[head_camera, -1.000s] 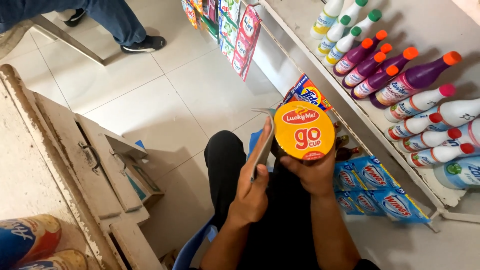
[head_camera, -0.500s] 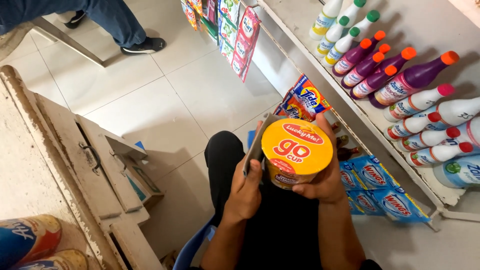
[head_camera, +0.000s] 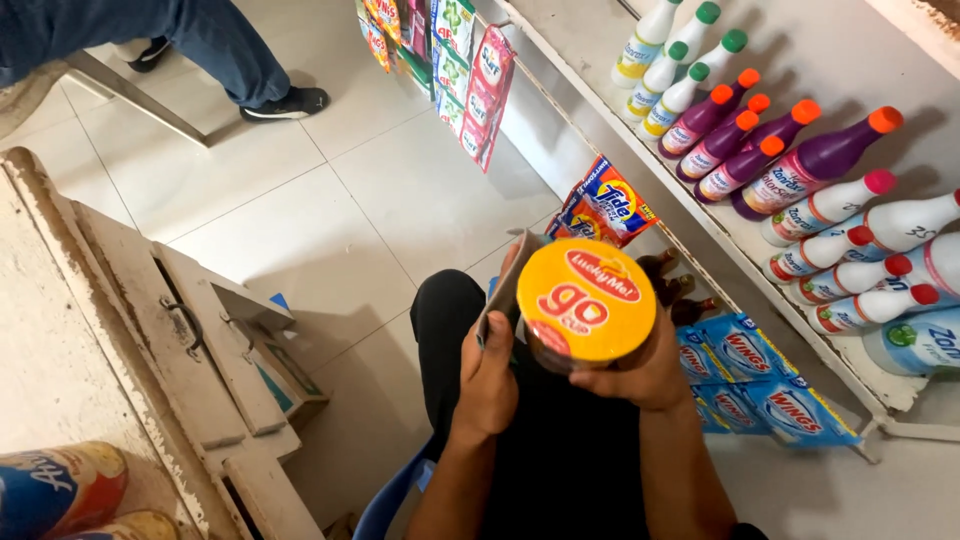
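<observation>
My right hand (head_camera: 640, 375) grips a round noodle cup with a yellow-orange lid (head_camera: 585, 300) from below, lid tilted toward me. A grey cloth (head_camera: 505, 280) is held in my left hand (head_camera: 488, 375), which presses it against the cup's left side. Both hands are over my lap in black trousers (head_camera: 455, 320), and I sit on a blue chair (head_camera: 385, 505).
A white shelf (head_camera: 640, 150) on the right holds purple and white bottles (head_camera: 790, 170). Blue and orange sachet packs (head_camera: 750, 365) hang under it. An old white wooden counter with drawers (head_camera: 170, 340) stands on the left. Another person's legs (head_camera: 230, 50) stand at the far top left on the tiled floor.
The cup has come down and slightly right toward my lap, and its lid has tilted more. My left hand with the cloth stayed against its side.
</observation>
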